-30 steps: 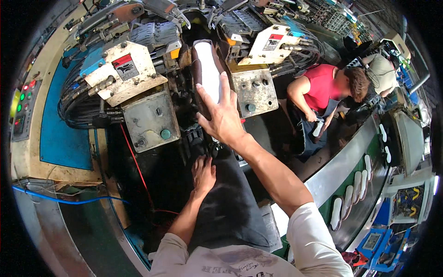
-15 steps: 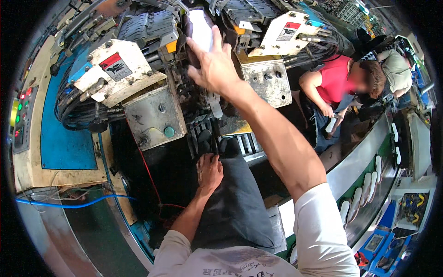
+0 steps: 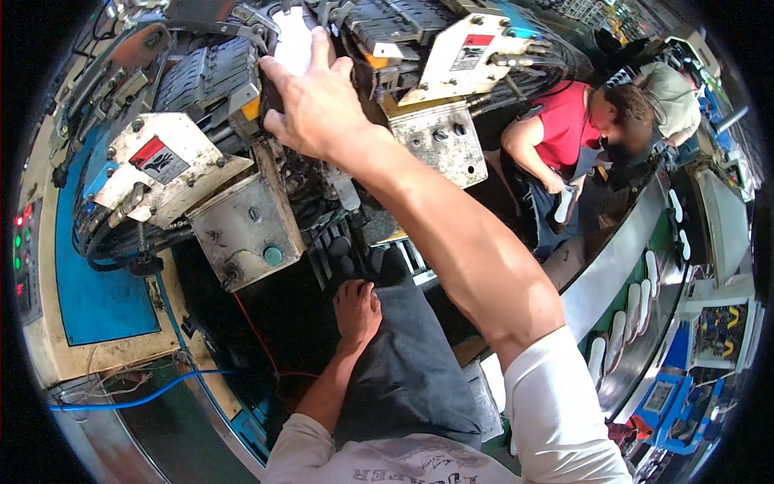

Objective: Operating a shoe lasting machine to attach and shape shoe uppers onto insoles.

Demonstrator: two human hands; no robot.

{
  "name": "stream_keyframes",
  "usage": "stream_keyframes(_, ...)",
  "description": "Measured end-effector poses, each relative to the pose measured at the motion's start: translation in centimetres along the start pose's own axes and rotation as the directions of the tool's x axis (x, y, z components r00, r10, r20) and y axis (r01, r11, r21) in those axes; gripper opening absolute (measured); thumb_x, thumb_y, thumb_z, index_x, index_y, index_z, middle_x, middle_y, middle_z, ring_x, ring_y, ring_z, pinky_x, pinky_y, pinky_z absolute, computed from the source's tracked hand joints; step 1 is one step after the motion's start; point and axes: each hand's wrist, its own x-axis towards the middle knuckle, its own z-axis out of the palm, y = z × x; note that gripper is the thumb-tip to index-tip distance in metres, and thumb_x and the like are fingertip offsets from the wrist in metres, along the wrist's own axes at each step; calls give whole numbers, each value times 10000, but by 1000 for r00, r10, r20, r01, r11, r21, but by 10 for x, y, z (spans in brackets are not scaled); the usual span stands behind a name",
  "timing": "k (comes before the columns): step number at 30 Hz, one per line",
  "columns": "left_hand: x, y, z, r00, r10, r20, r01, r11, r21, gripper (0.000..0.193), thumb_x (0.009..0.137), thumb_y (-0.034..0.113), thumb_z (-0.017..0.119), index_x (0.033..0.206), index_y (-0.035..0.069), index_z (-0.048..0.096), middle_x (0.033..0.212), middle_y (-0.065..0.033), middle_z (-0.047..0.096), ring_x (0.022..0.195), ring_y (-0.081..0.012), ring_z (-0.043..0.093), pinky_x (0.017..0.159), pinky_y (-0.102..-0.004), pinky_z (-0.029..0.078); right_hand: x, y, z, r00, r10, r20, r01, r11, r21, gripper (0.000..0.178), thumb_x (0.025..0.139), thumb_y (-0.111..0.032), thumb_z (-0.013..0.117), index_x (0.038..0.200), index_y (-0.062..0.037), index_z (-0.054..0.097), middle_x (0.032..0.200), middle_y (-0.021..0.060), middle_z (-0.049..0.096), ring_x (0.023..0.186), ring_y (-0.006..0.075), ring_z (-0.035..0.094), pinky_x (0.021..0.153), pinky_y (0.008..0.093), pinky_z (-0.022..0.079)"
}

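In the machine's middle, at the top of the head view, sits a shoe (image 3: 293, 44) with its white sole side up and dark material around it. Over its near end lies my right hand (image 3: 318, 109), fingers spread and touching it; the palm side is hidden. That arm stretches forward across the picture. Lower down, my left hand (image 3: 357, 313) rests on my dark-trousered leg near the knee, fingers slightly bent and loose, with nothing in it.
Pale guard plates (image 3: 176, 165) and metal boxes flank the shoe; one box bears a green button (image 3: 272, 256). A control panel (image 3: 29, 254) stands far left. At right, a co-worker in red (image 3: 556, 125) handles a shoe beside a conveyor (image 3: 592, 310) carrying several white-soled shoes.
The whole view has shifted, so the machine appears farther left. My right hand stays at the shoe and my left hand on my leg. The co-worker's shoe has shifted slightly.
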Motion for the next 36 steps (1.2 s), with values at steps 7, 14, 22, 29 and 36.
stream_keyframes(7, 21, 17, 3, 992, 109, -66, -120, 974, -193, 161, 822, 20, 712, 970, 22, 775, 1037, -196, 743, 1033, -428, 683, 943, -540, 552, 8, 6, -22, 959, 207, 194, -216, 976, 27, 639, 1006, -413, 648, 1621, -264, 556, 1738, 470, 96, 1489, 728, 331, 1152, 778, 404)
stream_keyframes(14, 17, -41, 13, 964, 9, 266, -11, 1000, 5, 368, 1059, 208, 613, 1357, 25, 727, 1390, -217, 705, 1298, -438, 624, 1145, -510, 480, -258, 9, 7, 929, 59, -364, 66, 944, 323, 633, 814, -154, 787, 1438, -134, 685, 1545, 286, 547, 1433, 484, 528, 1192, 584, 446)
stream_keyframes(22, 10, -72, 15, 986, 124, 115, -120, 992, -40, 310, 1045, 176, 649, 1303, 43, 761, 1375, -159, 734, 1302, -376, 649, 1140, -482, 470, -811, -57, -222, 324, 908, -267, -919, 234, -318, 520, 917, -216, 777, 1366, 16, 654, 1434, 289, 607, 1323, 471, 569, 1134, 541, 475)
stream_keyframes(29, 15, -71, 18, 981, 89, 171, -90, 996, -5, 341, 1017, 152, 672, 1332, 42, 745, 1388, -184, 721, 1321, -395, 631, 1158, -488, 451, -952, -129, -254, -118, 980, -161, -968, -150, -201, 1040, 881, -413, 872, 1701, -37, 355, 1593, 324, 480, 1458, 507, 501, 1231, 541, 423)
stream_keyframes(36, -35, 93, -14, 899, 427, 93, -400, 889, -222, 458, 972, -8, 661, 1427, 41, 674, 1418, -190, 671, 1280, -407, 645, 1124, -495, 501, -929, -66, -253, -153, 975, -159, -981, -131, 140, 1034, 840, -329, 944, 1669, -18, 410, 1425, 265, 684, 1305, 379, 678, 1097, 451, 549)
